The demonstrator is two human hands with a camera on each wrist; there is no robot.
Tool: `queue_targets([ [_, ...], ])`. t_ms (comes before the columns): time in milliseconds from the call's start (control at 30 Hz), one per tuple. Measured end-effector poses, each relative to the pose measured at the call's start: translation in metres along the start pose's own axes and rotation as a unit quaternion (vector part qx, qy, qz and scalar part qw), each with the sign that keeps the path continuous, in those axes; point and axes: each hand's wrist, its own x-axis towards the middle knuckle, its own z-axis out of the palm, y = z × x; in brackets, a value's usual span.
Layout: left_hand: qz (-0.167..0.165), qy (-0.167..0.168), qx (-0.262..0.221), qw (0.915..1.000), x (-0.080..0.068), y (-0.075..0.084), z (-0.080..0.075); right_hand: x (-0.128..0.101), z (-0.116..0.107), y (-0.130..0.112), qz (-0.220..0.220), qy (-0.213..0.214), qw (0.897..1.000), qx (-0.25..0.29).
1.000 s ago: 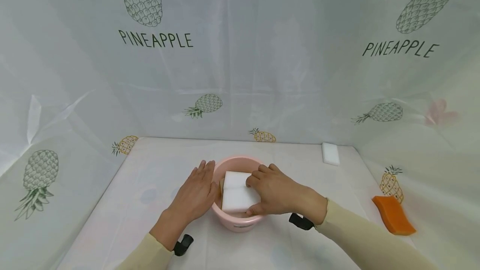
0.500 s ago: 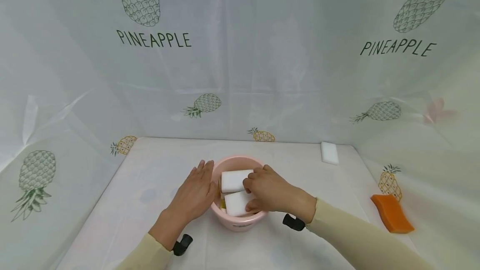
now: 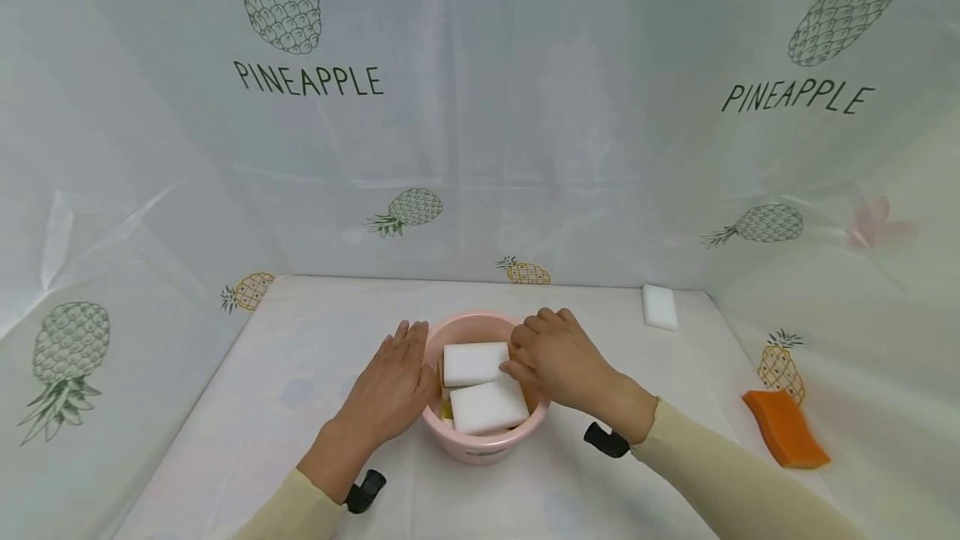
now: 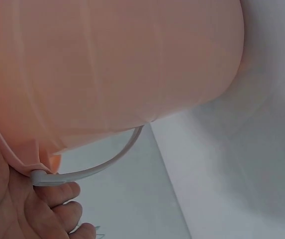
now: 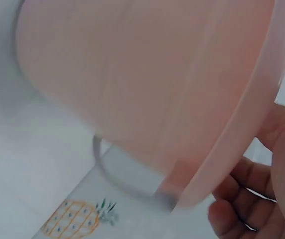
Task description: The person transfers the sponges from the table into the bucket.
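A pink bucket (image 3: 480, 447) stands between my two hands in the head view. Inside lie two white sponge blocks, a rear one (image 3: 472, 363) and a front one (image 3: 487, 408), with a bit of yellow beneath at the left. My left hand (image 3: 393, 382) lies with straight fingers along the bucket's left rim. In the left wrist view its fingers are beside the grey handle (image 4: 102, 168). Over the right rim is my right hand (image 3: 562, 363), fingers loosely bent and the thumb tip at the rear block's right edge. Nothing shows in its grasp.
Another white sponge block (image 3: 660, 307) lies at the table's back right. An orange sponge (image 3: 786, 430) sits off to the right, at the table's side edge. A pineapple-print sheet (image 3: 487, 123) hangs behind the table (image 3: 330, 307) and along both sides.
The two white blocks have come apart, the front one now turned at an angle. My right hand has let go and drawn back to the right rim. The left hand has stayed put.
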Motion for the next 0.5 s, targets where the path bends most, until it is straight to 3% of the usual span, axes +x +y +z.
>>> queue_targets([
  [267,0.007,0.002,0.007,1.0000,0.001,0.000,0.001,-0.024,-0.003,0.030,0.106,0.055,0.993,-0.014],
  [500,0.003,-0.008,0.007,0.9999,0.002,-0.001,0.001,-0.060,-0.001,0.063,0.166,0.080,0.981,-0.055],
])
